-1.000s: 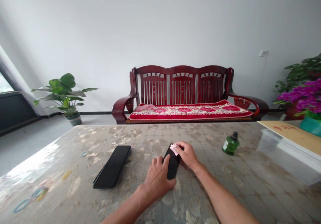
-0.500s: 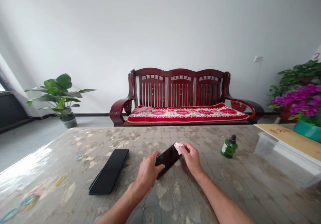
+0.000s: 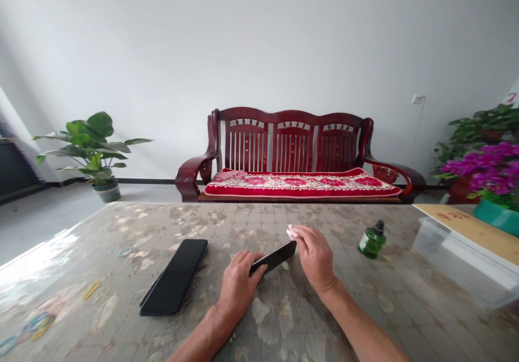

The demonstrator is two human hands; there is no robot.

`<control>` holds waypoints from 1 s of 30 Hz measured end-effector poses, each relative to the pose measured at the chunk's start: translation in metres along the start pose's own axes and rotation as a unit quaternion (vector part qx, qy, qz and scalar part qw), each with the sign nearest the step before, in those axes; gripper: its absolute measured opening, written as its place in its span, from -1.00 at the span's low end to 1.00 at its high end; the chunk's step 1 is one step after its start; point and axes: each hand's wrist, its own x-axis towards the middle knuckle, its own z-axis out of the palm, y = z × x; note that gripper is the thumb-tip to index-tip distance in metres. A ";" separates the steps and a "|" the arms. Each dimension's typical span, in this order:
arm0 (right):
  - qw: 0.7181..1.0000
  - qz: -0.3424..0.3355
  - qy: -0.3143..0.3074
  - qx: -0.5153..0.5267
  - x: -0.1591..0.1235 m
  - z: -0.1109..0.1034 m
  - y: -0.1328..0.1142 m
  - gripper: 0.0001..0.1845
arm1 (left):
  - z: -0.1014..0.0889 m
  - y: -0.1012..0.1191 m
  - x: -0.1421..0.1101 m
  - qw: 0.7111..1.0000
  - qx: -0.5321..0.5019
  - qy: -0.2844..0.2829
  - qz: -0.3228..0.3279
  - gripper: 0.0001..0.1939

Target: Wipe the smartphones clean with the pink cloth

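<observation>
Over the middle of the tabletop (image 3: 409,291), one black phone (image 3: 274,258) is held tilted up on its edge, its far end angled to the right; whether its lower edge touches the surface cannot be told. The left hand (image 3: 240,278) grips its near end, thumb on the side facing the person and fingers behind. At the far end, the right hand (image 3: 317,254) bends inward at the wrist and pinches one pale pink tissue (image 3: 291,232) between thumb and fingers. Both forearms reach in from the bottom, converging. Left of them lies a larger black slab (image 3: 175,278), like a phone; whether it is one or a stack is unclear. Further left are one yellow rubber band (image 3: 91,290), one blue band (image 3: 125,252) and a tangle of bands (image 3: 34,327) too blurred to count. To the right stands one green bottle (image 3: 370,244), black-capped, its pale label unreadable. Beyond it, one clear box (image 3: 450,262) sits beside one tan board (image 3: 472,225) bearing illegible red marks. A red figure resembling "2" (image 3: 512,98) shows at the right edge.
</observation>
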 end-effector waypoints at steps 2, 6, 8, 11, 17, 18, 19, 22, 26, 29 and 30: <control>0.999 -0.022 -0.028 -0.018 0.000 -0.001 -0.005 -0.78 | 0.000 0.000 -0.001 1.000 -0.002 0.001 0.006 -0.88; 0.993 -0.063 -0.098 -0.032 -0.005 0.000 -0.018 -0.77 | 0.000 -0.001 -0.001 1.000 0.000 0.003 0.010 -0.88; 0.992 -0.067 -0.108 -0.026 -0.007 0.003 -0.026 -0.78 | 0.001 -0.001 -0.001 1.000 0.000 0.007 0.013 -0.88; 0.990 -0.074 -0.122 0.003 -0.011 0.009 -0.036 -0.78 | 0.001 -0.001 0.000 1.000 -0.003 0.011 0.021 -0.88; 0.983 -0.118 -0.142 0.009 -0.012 0.014 -0.040 -0.72 | -0.001 0.001 0.001 1.000 -0.004 0.002 0.010 -0.84; 0.983 -0.120 -0.142 0.003 -0.011 0.013 -0.036 -0.71 | -0.001 0.001 0.002 1.000 -0.004 -0.001 0.006 -0.84; 0.983 -0.118 -0.139 -0.005 -0.010 0.011 -0.031 -0.71 | -0.002 0.001 0.002 1.000 -0.003 -0.004 0.002 -0.84; 0.987 -0.095 -0.123 -0.034 -0.008 0.005 -0.015 -0.72 | -0.001 -0.001 0.002 1.000 0.002 -0.002 -0.003 -0.85; 0.988 -0.086 -0.117 -0.048 -0.010 0.005 -0.012 -0.72 | 0.001 -0.002 0.002 1.000 0.008 0.005 0.000 -0.87; 0.984 -0.108 -0.135 -0.031 -0.014 0.010 -0.026 -0.71 | 0.001 -0.002 0.002 1.000 0.004 0.006 0.006 -0.88; 0.983 -0.117 -0.142 -0.027 -0.015 0.011 -0.031 -0.70 | 0.001 -0.002 0.002 1.000 0.001 0.005 0.009 -0.88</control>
